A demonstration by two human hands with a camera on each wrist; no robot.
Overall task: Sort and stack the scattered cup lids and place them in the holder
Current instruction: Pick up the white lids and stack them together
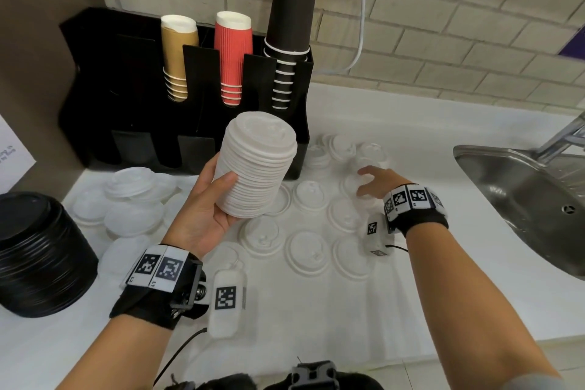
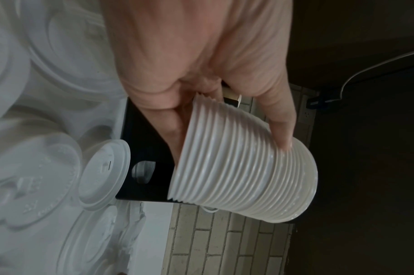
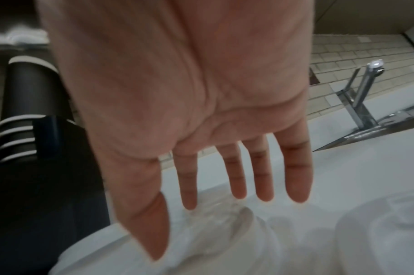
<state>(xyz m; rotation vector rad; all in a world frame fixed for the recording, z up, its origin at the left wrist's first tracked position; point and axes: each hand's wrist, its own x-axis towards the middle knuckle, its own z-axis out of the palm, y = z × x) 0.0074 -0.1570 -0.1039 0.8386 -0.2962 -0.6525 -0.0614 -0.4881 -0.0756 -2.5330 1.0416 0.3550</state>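
Midway: stack built, lids remain
Your left hand grips it; right hand spread, empty; holder unfilled.

1. The left hand is bare; its forearm, at the lower left of the head view, is bare too.
2. A black wrist wrap circles the left wrist, topped by a white band of square black-and-white markers.
3. A black metal bracket with a screw joint carries a white camera housing bearing one more marker; a thin black cable trails from it toward the lower edge.
4. The right hand is bare, its fingers straight in the right wrist view.
5. The right wrist wears a matching black wrap, a white marker band and a white housing with a thin black cable.
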